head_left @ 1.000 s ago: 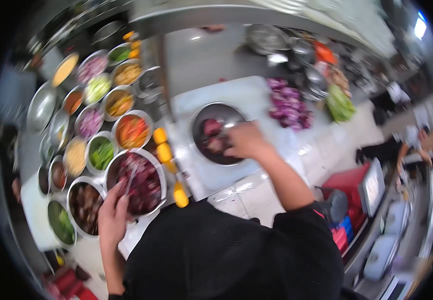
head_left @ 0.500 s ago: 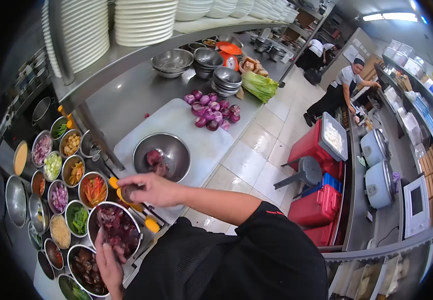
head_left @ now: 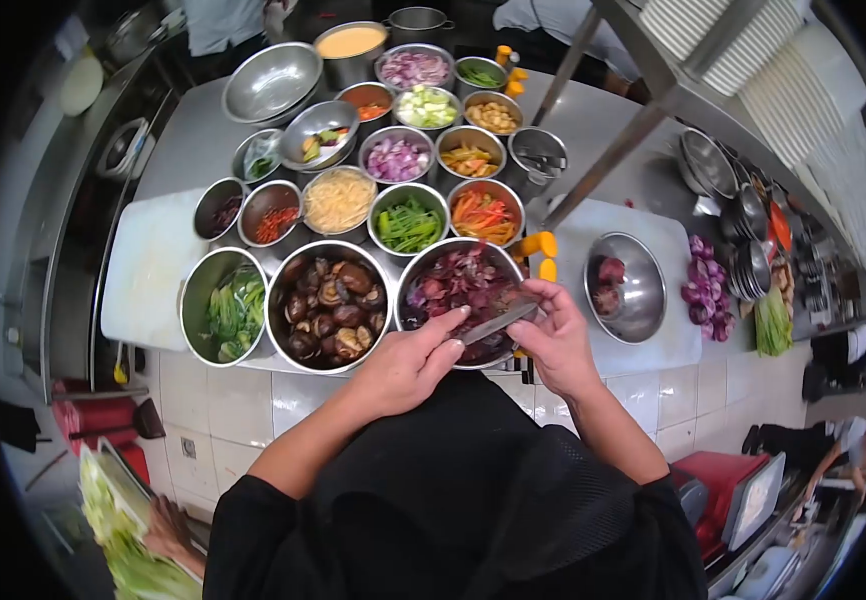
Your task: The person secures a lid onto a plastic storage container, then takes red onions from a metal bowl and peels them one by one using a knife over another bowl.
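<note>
Both of my hands are over a steel pot (head_left: 403, 283) filled with dark red-purple onion skins (head_left: 458, 285). Between them a small knife (head_left: 499, 322) lies slantwise, its grey blade showing. My right hand (head_left: 556, 340) grips one end with thumb and fingers; any handle there is hidden. The fingers of my left hand (head_left: 415, 360) pinch at the blade's other end, low over the pot. To the right, a steel bowl (head_left: 645, 285) on a white cutting board (head_left: 573, 330) holds two dark red, round onion-like pieces (head_left: 608, 283). Beyond it lie several purple onions (head_left: 703, 285).
Left of the pot stand a pot of brown mushrooms (head_left: 328, 305) and one of leafy greens (head_left: 233, 315). Behind are several containers of cut vegetables (head_left: 408, 225). Yellow-handled tools (head_left: 538, 245) stick out beside the pot. A shelf post (head_left: 608, 155) rises at right. Another person's hand (head_left: 168, 530) is at lower left.
My view has swung left from the bowl and aisle to face the containers. My right hand has come in over the pot, and both hands now meet at the knife.
</note>
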Demonstrator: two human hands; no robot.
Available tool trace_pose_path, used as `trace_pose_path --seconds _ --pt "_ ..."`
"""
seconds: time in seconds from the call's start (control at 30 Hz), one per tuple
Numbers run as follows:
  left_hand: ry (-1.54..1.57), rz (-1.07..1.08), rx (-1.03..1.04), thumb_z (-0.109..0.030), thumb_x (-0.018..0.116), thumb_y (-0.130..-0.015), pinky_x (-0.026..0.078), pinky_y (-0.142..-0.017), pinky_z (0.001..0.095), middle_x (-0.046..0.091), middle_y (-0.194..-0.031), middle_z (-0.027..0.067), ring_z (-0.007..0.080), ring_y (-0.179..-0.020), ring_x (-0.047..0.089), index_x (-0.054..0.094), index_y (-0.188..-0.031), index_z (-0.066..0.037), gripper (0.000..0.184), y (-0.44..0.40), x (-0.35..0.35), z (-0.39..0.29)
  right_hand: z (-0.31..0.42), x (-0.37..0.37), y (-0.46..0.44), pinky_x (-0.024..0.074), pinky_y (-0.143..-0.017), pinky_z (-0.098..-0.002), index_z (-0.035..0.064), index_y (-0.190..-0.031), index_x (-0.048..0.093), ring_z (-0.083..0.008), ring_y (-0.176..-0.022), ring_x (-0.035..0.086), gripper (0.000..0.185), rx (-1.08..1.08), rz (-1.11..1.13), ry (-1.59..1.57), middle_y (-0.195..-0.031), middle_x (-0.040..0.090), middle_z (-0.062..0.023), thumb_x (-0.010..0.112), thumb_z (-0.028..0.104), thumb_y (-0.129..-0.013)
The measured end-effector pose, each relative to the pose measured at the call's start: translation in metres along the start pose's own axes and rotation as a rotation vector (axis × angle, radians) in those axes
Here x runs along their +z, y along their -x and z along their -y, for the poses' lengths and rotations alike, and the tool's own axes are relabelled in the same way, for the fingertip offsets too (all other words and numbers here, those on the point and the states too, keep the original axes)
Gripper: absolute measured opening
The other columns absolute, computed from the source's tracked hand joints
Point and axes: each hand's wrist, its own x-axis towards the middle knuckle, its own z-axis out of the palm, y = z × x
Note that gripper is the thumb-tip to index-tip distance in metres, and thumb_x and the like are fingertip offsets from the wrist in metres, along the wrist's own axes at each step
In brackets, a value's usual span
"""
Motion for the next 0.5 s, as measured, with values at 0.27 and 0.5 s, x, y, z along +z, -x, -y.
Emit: trace_pose_path --seconds 0.27,0.5 --pt "-0.027 -0.075 0.087 -0.019 0.055 -0.097 0.052 -0.071 0.0366 0.065 -0.076 0.0174 0.0313 -0.072 0.068 0.051 -0.138 -0.006 0.043 0.004 0.003 0.008 0.0 0.012 -0.003 0.0505 -0.098 -0.035 -0.0003 -0.127 0.044 -0.0211 -0.113 0.058 0.054 -0.025 0.058 0.054 -0.123 0.055 -0.0134 0.072 -0.007 -0.081" --pt "-0.041 -0.082 0.09 -0.021 0.055 -0.097 0.053 -0.075 0.0414 0.068 -0.093 0.0209 0.0369 -0.083 0.068 0.054 -0.134 -0.005 0.041 -0.005 0.011 0.01 -0.002 0.017 0.003 0.0521 -0.096 -0.0349 -0.0012 -0.124 0.044 -0.02 -0.108 0.061 0.054 -0.034 0.042 0.107 -0.116 0.06 -0.0148 0.074 -0.008 -0.079"
